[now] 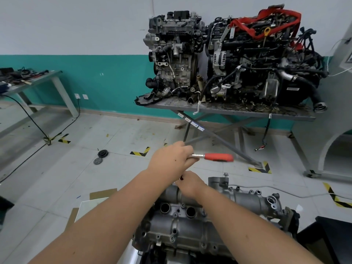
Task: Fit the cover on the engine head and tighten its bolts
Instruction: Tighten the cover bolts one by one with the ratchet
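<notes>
Only the head cam to go on, looking down past both forearms. The cover [192, 221] is already sitting on the engine head [190, 244] at the bottom middle of the frame. Its long axis runs from near-left to far-right, with the plug holes facing up and one bolt [226, 175] standing proud at the far end.

The left hand [172, 161] is wrapped around the metal shank of a ratchet [211, 156], fingers curled tight on it near the head end. The red grip sticks out to the right, roughly level and across the cover's far edge. Holding it that close to the head makes sense to me if you're steadying the tool over a bolt rather than pulling for torque.

The right hand [190, 184] sits just under the left one, down on the far part of the cover, fingers bunched at something small and reddish. I honestly can't tell if it's pinching a socket, an extension or a bolt, since the hand hides it. My guess is it's guiding the drive end onto a fastener.

The background has two other engines [228, 54] on a steel table [247, 113] against the wall, plus a bench [28, 82] with tools off to the left.
</notes>
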A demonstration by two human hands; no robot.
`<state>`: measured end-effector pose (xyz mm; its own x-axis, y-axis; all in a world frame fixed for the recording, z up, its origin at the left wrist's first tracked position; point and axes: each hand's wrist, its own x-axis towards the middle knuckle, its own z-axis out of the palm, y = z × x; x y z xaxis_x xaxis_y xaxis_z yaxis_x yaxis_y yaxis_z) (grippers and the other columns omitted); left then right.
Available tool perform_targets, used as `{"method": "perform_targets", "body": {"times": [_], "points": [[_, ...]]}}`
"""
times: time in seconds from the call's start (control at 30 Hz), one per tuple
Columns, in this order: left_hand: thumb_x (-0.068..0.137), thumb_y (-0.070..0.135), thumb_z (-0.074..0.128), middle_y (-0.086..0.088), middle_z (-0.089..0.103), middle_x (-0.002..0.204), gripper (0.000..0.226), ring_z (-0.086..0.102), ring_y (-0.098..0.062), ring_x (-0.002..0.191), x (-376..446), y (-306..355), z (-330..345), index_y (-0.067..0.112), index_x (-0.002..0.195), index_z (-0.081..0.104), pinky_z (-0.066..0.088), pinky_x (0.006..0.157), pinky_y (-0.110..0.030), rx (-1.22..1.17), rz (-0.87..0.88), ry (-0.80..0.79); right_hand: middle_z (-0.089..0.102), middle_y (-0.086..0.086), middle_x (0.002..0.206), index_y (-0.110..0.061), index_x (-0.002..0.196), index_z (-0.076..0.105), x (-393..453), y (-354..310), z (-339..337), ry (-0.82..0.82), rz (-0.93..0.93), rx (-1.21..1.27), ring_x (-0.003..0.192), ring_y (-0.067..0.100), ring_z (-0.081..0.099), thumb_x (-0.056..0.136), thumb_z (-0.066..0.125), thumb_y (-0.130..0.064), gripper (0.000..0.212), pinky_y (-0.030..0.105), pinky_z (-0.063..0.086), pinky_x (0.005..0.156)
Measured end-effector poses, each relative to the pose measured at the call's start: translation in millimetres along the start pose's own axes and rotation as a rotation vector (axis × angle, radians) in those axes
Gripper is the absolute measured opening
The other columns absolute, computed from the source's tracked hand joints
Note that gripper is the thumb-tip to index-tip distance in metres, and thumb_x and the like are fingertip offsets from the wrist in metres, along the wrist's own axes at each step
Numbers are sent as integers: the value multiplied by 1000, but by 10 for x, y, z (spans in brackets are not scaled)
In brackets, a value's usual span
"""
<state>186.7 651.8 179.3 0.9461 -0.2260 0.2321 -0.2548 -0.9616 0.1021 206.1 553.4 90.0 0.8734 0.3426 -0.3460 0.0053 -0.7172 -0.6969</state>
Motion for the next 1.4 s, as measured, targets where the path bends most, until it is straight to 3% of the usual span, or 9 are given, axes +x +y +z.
{"method": "perform_targets", "body": {"times": [0.1,0.27,0.33,0.5,0.73,0.87,1.07,1.23,1.4], "points": [[92,50,62,-3,56,93,39,54,-27,69,-106,-42,128,11,86,65,25,57,-30,-91,24,187,59,1,94,-19,90,51,-57,41,8,8,-84,-66,96,28,57,87,49,-16,4,46,47,90],[75,50,54,-8,61,87,45,55,-29,62,-213,-73,229,8,80,68,43,57,-37,-135,12,415,60,-11,96,-26,124,47,-195,103,-164,63,-362,152,86,7,59,84,54,-7,45,20,47,70],[74,52,50,-8,62,94,50,60,-30,73,-215,-40,256,10,94,67,45,65,-39,-176,-21,372,62,-9,119,-26,143,40,-227,92,-286,201,-539,228,105,9,61,81,60,0,70,26,52,87],[70,73,47,7,57,106,87,61,-27,96,-232,-11,286,15,135,43,51,81,-45,-579,-126,132,22,13,162,-14,155,21,-311,104,-676,388,-811,-319,141,30,38,82,64,-7,85,48,42,109],[81,38,60,11,57,127,73,59,-9,112,-182,-216,281,29,146,29,53,93,-38,-825,-47,-4,36,13,157,-26,147,47,-384,-267,-1112,274,-1104,-962,137,35,43,87,50,-25,60,48,46,98],[93,34,48,11,56,132,46,52,-3,123,-204,-308,398,27,139,46,46,101,-26,-881,-112,-87,28,0,162,-34,152,33,-363,-532,-1174,127,-1047,-1208,145,23,31,98,41,-28,54,41,38,102],[101,40,42,5,67,113,16,59,-18,111,-374,-511,792,28,103,53,29,113,-38,-188,-127,-351,44,-2,133,-34,145,39,-340,-847,-1131,6,-803,-1376,119,22,49,102,36,-31,43,43,41,95],[95,67,39,12,69,100,40,62,-14,106,-328,-506,1059,34,102,60,37,98,-36,-98,-204,-237,53,-3,98,-25,111,59,-336,-1050,-1000,-76,-496,-1163,96,25,57,102,36,-32,26,34,39,66],[99,62,31,10,70,99,37,62,-12,106,-238,-533,1189,36,104,57,20,108,-45,56,-172,-237,66,3,76,-13,81,59,-242,-1087,-911,-53,-305,-690,73,21,60,98,47,-30,27,33,45,60]]}}
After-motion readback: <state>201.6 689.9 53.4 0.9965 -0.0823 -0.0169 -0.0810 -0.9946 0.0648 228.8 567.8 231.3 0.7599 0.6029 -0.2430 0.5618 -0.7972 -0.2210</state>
